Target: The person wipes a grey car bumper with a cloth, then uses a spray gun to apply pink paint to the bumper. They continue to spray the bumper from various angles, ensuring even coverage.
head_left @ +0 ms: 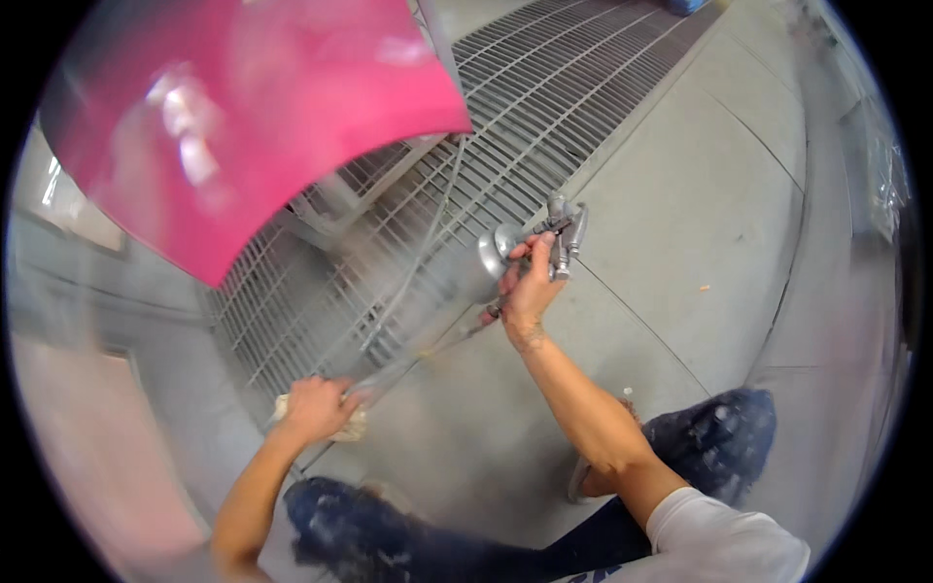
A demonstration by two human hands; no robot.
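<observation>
My right hand is closed around a silver spray gun, whose round metal cap faces left toward the grating. A hose runs from below the gun down to my left hand, which is closed on it with a pale, crumpled cloth in or against the palm. A glossy pink panel is raised at the upper left, above and left of the gun, with a pale metal stand partly showing behind its lower edge.
A slatted metal floor grating runs diagonally under the panel, beside grey concrete flooring. My knees in stained jeans are at the lower edge. A pinkish surface is blurred at the left rim. A blue object sits at the top.
</observation>
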